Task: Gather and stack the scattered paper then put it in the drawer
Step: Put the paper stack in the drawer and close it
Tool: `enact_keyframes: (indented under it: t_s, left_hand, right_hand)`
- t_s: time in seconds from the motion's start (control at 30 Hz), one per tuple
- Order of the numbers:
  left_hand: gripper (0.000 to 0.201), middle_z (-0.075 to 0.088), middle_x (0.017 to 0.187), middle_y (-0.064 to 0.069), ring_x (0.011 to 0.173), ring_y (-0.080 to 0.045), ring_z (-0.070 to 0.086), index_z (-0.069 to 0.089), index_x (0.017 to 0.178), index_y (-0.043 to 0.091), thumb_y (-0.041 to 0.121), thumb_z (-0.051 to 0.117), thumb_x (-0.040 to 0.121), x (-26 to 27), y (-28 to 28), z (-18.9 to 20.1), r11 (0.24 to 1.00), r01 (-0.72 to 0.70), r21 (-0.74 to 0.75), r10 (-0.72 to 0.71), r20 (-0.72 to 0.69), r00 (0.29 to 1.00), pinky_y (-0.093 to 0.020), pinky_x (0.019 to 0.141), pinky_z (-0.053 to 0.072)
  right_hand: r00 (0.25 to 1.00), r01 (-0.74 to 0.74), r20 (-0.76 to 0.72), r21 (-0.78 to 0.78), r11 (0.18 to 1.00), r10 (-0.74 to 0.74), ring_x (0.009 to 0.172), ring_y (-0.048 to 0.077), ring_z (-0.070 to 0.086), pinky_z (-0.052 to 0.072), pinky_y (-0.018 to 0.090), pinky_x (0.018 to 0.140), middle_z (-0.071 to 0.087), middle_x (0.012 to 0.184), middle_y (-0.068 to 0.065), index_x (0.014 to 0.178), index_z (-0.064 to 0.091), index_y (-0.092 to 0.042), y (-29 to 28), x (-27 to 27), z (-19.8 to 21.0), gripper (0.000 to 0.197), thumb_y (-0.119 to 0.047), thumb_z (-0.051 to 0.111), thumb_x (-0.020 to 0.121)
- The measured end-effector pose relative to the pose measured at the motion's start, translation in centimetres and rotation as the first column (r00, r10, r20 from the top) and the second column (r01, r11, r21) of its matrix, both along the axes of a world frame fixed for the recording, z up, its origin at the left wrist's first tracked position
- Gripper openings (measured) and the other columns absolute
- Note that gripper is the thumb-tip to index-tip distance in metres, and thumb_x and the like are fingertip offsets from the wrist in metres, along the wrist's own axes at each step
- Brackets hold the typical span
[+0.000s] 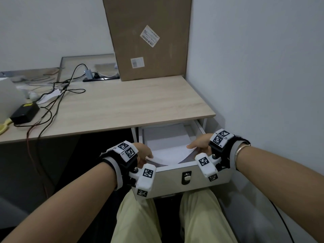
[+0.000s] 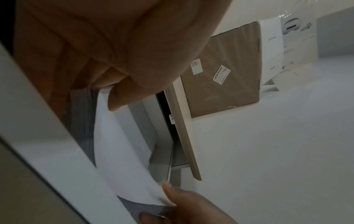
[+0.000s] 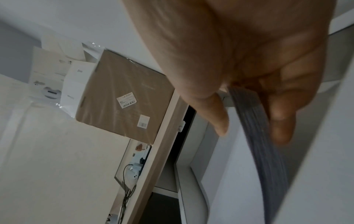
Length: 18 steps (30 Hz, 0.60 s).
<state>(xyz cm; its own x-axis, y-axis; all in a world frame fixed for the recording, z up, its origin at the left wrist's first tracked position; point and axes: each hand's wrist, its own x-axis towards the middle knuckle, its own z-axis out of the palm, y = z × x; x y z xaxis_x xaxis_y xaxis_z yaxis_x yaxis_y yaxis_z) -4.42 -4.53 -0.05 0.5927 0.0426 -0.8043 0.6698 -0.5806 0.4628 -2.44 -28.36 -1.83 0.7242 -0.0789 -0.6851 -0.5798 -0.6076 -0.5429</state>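
Left hand (image 1: 144, 153) and right hand (image 1: 201, 144) each pinching the paper stack (image 1: 168, 151) inside open drawer (image 1: 175, 179), cardboard box (image 1: 149, 37) on desk (image 1: 122, 102) beyond both hands, cables (image 1: 57, 95) far left

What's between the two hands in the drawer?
The paper stack, gripped at either end by the left hand and right hand, sagging into the open drawer. Head view.

Both forearms extended forward, left hand (image 1: 144, 153) and right hand (image 1: 199, 143) pinching paper stack (image 1: 168, 151) corners, thumbs on top.
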Motion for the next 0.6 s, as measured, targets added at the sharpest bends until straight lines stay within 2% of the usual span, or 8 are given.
enact_keyframes:
  t_s: [0.03,0.1,0.2,0.3,0.37,0.47,0.53,0.6]
  left_hand:
    - [0.024,0.057,0.113,-0.017,0.100,-0.026,0.053,0.050,0.104,-0.009,0.015,0.045,0.100,0.1,0.3,-0.1,0.999,-0.007,-0.038,0.008,0.026,1.000,-0.035,0.088,0.043]
    - [0.040,0.050,0.132,-0.020,0.102,-0.029,0.051,0.039,0.132,-0.008,0.018,0.043,0.101,-0.3,0.3,0.6,0.999,0.030,-0.020,-0.029,0.080,0.996,-0.035,0.089,0.042]
    - [0.026,0.053,0.118,-0.013,0.095,-0.025,0.051,0.049,0.121,0.001,0.013,0.047,0.099,-1.3,0.3,1.8,0.997,0.008,-0.072,0.007,0.208,0.978,-0.033,0.083,0.042]
    - [0.012,0.057,0.084,-0.005,0.073,-0.015,0.055,0.055,0.088,0.009,0.009,0.048,0.098,-2.1,0.3,2.7,0.983,-0.027,-0.180,0.092,0.365,0.926,-0.030,0.073,0.043]
    - [0.010,0.062,0.085,-0.005,0.074,-0.013,0.058,0.057,0.093,0.009,0.011,0.049,0.098,-2.9,0.4,3.2,0.968,0.006,-0.252,0.104,0.420,0.901,-0.025,0.069,0.045]
    - [0.011,0.066,0.085,-0.006,0.074,-0.013,0.061,0.060,0.096,0.007,0.011,0.050,0.097,-4.4,0.3,3.8,0.966,0.087,-0.242,0.039,0.474,0.880,-0.022,0.068,0.046]
    - [0.014,0.066,0.086,-0.006,0.075,-0.013,0.062,0.062,0.102,0.005,0.012,0.051,0.097,-5.3,0.1,4.0,0.963,0.155,-0.218,-0.028,0.495,0.868,-0.022,0.068,0.047]
    - [0.018,0.067,0.087,-0.005,0.076,-0.013,0.063,0.063,0.106,0.004,0.013,0.050,0.098,-6.0,-0.2,4.2,0.958,0.218,-0.185,-0.098,0.504,0.858,-0.021,0.068,0.049]
  right_hand:
    - [1.000,-0.005,0.003,-0.025,1.000,0.005,0.080,0.023,0.060,0.052,0.032,0.076,0.064,0.093,0.009,0.099,0.058,-0.006,0.4,-0.9,0.9,0.032,-0.034,0.066,0.087]
    - [0.999,-0.039,0.000,-0.134,0.990,0.039,0.104,0.026,0.059,0.050,0.035,0.087,0.060,0.118,0.012,0.129,0.051,-0.007,0.3,-1.8,1.6,0.052,-0.039,0.062,0.089]
    - [0.984,-0.026,0.170,-0.198,0.980,0.060,0.122,0.027,0.050,0.043,0.039,0.104,0.050,0.137,0.012,0.137,0.046,-0.006,0.9,-3.6,3.4,0.053,-0.033,0.057,0.094]
    - [0.959,0.079,0.275,-0.012,0.997,-0.073,0.089,0.018,0.061,0.053,0.031,0.080,0.065,0.105,0.010,0.114,0.060,-0.001,1.0,-5.2,4.1,0.026,-0.018,0.057,0.094]
    - [0.951,0.136,0.269,0.079,0.987,-0.153,0.066,0.013,0.062,0.046,0.020,0.054,0.067,0.079,0.008,0.098,0.063,-0.002,0.6,-6.6,4.3,0.013,-0.014,0.056,0.094]
    - [0.994,0.059,0.087,0.104,0.993,-0.068,0.054,0.011,0.065,0.045,0.016,0.044,0.070,0.072,0.008,0.089,0.064,-0.004,0.2,-9.1,4.1,0.018,-0.019,0.056,0.095]
    - [0.999,0.023,-0.046,0.116,0.993,-0.018,0.065,0.017,0.070,0.056,0.023,0.056,0.072,0.085,0.015,0.096,0.063,0.001,0.2,-10.4,2.9,0.020,-0.019,0.059,0.094]
    - [0.997,0.048,-0.067,0.095,0.994,-0.042,0.088,0.027,0.071,0.057,0.037,0.081,0.071,0.097,0.017,0.111,0.058,0.003,0.4,-10.8,1.2,0.032,-0.021,0.062,0.091]
